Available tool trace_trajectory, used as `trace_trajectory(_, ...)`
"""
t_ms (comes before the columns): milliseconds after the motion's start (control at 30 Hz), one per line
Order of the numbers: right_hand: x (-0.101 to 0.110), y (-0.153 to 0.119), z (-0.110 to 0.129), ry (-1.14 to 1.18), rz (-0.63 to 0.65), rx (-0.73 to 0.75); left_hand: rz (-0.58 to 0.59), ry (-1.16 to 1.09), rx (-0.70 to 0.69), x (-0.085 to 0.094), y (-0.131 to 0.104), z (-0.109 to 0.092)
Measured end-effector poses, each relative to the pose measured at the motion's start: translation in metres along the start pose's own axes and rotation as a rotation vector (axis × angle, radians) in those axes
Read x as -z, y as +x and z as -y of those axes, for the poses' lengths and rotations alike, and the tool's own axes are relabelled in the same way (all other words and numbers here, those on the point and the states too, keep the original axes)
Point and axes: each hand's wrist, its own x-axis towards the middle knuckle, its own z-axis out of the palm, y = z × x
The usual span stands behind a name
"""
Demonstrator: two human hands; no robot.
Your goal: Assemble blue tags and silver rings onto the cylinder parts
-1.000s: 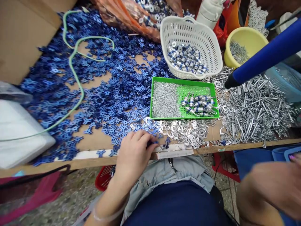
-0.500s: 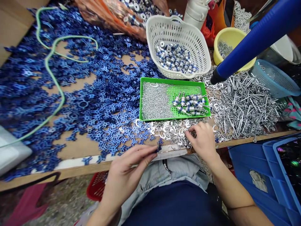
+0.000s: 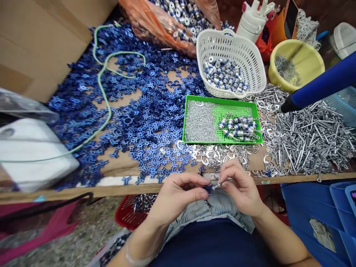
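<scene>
My left hand pinches a small dark blue three-armed metal piece just over the table's front edge. Close against it, my right hand holds a small silver metal part between thumb and fingers; its exact kind is too small to tell. The two parts meet or nearly touch. Behind the hands lies a strip of loose silver curved pieces. A green tray beyond them holds tiny silver parts at its left and several blue-and-silver cylinder assemblies at its right.
Blue three-armed pieces cover the table's left, crossed by a pale green cord. A white basket, a yellow bowl and an orange bag stand behind. Silver rods and a blue pole are at right.
My right hand has left the silver curved pieces and come to my left hand with a small silver part. The view has shifted, so the table appears further right.
</scene>
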Motion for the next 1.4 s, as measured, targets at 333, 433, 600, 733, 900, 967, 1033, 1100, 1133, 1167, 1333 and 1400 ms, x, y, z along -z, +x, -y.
trace_trajectory(333, -0.010, 0.000, -0.011, 0.231, -0.061, -0.182, -0.103, -0.213, -0.025, -0.007, 0.001, 0.000)
trace_trajectory(433, -0.018, -0.004, -0.005, 0.331, -0.044, -0.330, -0.226, 0.167, -0.448, -0.005, -0.002, 0.005)
trace_trajectory(600, -0.018, 0.000, 0.002, 0.393, 0.057, -0.463, -0.175, 0.657, -0.832, 0.003, -0.004, 0.009)
trace_trajectory(733, 0.000, 0.006, 0.005, 0.157, 0.234, -0.465, 0.074, 0.662, -0.684, 0.014, -0.002, 0.004)
trace_trajectory(900, 0.010, 0.007, 0.007, 0.046, 0.411, -0.429, 0.323, 0.824, -0.704, 0.018, 0.001, -0.003)
trace_trajectory(967, 0.010, 0.007, 0.003, 0.146, 0.397, -0.482, 0.295, 0.830, -0.755, 0.017, 0.001, -0.002)
trace_trajectory(1033, 0.010, 0.010, -0.004, 0.144, 0.271, -0.495, 0.225, 0.828, -0.774, 0.016, 0.001, 0.000)
trace_trajectory(1100, 0.011, 0.015, -0.013, -0.106, 0.026, -0.429, 0.159, 0.826, -0.780, 0.016, 0.001, 0.003)
trace_trajectory(1133, 0.012, 0.018, -0.018, -0.286, -0.090, -0.381, 0.130, 0.823, -0.786, 0.016, 0.002, 0.005)
trace_trajectory(1167, 0.012, 0.021, -0.023, -0.462, -0.171, -0.335, 0.103, 0.820, -0.790, 0.017, 0.002, 0.006)
trace_trajectory(1333, 0.010, 0.028, -0.036, -0.776, -0.169, -0.250, -0.009, 0.755, -0.726, 0.018, 0.005, 0.010)
trace_trajectory(1400, 0.011, 0.026, -0.030, -0.664, -0.214, -0.215, -0.034, 0.697, -0.675, 0.017, 0.006, 0.009)
